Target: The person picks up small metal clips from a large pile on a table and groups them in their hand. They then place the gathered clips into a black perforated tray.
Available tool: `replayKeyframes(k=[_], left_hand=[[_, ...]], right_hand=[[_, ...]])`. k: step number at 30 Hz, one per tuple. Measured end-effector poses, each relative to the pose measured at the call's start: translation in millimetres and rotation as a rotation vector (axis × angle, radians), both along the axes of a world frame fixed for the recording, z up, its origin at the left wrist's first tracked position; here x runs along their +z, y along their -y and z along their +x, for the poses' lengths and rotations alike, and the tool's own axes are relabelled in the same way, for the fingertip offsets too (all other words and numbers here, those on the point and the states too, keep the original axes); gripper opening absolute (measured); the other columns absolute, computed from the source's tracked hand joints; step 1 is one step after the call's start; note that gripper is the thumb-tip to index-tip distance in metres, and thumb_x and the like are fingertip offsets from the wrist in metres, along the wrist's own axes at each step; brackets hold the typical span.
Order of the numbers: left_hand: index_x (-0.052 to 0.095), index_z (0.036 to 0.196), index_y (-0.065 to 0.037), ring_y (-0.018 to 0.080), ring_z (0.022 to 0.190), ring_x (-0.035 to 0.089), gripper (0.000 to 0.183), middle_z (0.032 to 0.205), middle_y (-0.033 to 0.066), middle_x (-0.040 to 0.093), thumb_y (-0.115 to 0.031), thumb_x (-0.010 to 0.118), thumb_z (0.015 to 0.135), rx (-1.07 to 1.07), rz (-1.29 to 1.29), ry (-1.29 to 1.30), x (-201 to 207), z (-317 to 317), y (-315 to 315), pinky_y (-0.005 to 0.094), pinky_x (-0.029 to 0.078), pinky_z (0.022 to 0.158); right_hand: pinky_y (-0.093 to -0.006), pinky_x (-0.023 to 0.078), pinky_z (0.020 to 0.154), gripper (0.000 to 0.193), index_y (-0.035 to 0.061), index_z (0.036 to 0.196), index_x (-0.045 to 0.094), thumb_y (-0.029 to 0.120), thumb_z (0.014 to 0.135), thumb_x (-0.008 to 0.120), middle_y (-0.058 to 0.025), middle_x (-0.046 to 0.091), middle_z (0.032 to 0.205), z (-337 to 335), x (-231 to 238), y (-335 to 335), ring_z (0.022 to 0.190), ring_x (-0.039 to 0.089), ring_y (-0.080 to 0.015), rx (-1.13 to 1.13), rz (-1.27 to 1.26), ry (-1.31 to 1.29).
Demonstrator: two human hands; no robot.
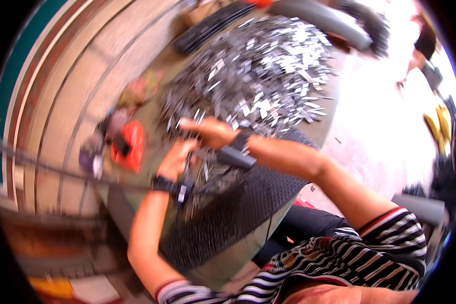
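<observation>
A wide heap of small flat metal strips [258, 66] covers the far part of the table, grey and shiny. At its near left edge my right hand [215, 133] reaches leftward, fingers drawn together; motion blur hides what is at their tips. Just below it, my left hand [176, 158] has its fingers closed, pointing toward the right hand; anything inside is too smeared to name. Loose strips [207, 175] lie beneath both hands, next to a black textured mat [233, 213]. Each wrist wears a dark strapped device.
An orange-red plastic bag [131, 147] sits at the table's left edge, near a patterned bundle [139, 88]. A long black bar [213, 28] and a grey roll [321, 20] lie at the back. Far right, another person [423, 45] stands. A thin dark rod [76, 175] crosses at left.
</observation>
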State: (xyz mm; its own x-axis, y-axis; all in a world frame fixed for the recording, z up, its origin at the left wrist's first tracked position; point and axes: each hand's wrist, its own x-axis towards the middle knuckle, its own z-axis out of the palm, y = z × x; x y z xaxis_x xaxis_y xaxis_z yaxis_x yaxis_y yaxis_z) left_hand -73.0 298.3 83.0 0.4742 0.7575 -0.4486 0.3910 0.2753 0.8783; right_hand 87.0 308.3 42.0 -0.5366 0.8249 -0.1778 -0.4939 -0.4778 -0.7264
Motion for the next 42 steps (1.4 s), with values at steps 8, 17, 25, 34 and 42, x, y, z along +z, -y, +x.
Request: replayKeyframes(k=[8, 17, 25, 34, 42], left_hand=[[0.058, 0.089, -0.003, 0.0233, 0.071, 0.063, 0.019, 0.083, 0.0095, 0.062, -0.010, 0.051, 0.073, 0.398, -0.197, 0.196, -56, -7, -23, 0.0332, 0.054, 0.061], [0.056, 0.095, -0.004, 0.0211, 0.061, 0.060, 0.026, 0.075, 0.0094, 0.060, 0.000, 0.056, 0.069, 0.443, -0.270, 0.225, -62, -12, -30, 0.0326, 0.051, 0.052], [0.057, 0.094, -0.001, 0.0234, 0.068, 0.064, 0.023, 0.083, 0.0094, 0.063, -0.003, 0.054, 0.071, 0.385, -0.206, 0.197, -76, -17, -41, 0.0348, 0.056, 0.057], [0.056, 0.082, -0.007, 0.0085, 0.040, 0.042, 0.010, 0.058, 0.0017, 0.051, -0.003, 0.060, 0.074, 0.336, -0.467, 0.049, -46, -3, -33, 0.0239, 0.033, 0.037], [0.054, 0.078, -0.007, 0.0089, 0.038, 0.037, 0.001, 0.052, -0.0008, 0.046, -0.007, 0.054, 0.076, 0.261, -0.476, 0.100, -44, -8, -29, 0.0257, 0.031, 0.038]], right_hand=[[-0.0355, 0.045, 0.048, 0.030, -0.0030, 0.089, 0.055, 0.026, 0.085, 0.062, -0.0071, 0.056, 0.072, -47, -1, -22, 0.060, 0.052, -0.0151, -0.504, -0.240, 0.156], [-0.0378, 0.045, 0.051, 0.038, -0.0116, 0.077, 0.055, 0.025, 0.085, 0.060, -0.0117, 0.057, 0.065, -63, -22, -37, 0.058, 0.053, -0.0181, -0.665, -0.028, 0.436], [-0.0339, 0.044, 0.044, 0.034, -0.0023, 0.072, 0.056, 0.027, 0.089, 0.054, -0.0085, 0.058, 0.060, -59, -29, -43, 0.049, 0.057, -0.0175, -0.543, -0.119, 0.246], [-0.0358, 0.046, 0.051, 0.042, -0.0019, 0.074, 0.058, 0.035, 0.090, 0.048, -0.0092, 0.059, 0.062, -50, -40, -49, 0.051, 0.056, -0.0200, -0.661, 0.081, 0.443], [-0.0375, 0.048, 0.054, 0.033, 0.0014, 0.066, 0.059, 0.030, 0.078, 0.049, -0.0101, 0.060, 0.063, -32, -47, -58, 0.059, 0.061, -0.0253, -0.553, 0.033, 0.011]])
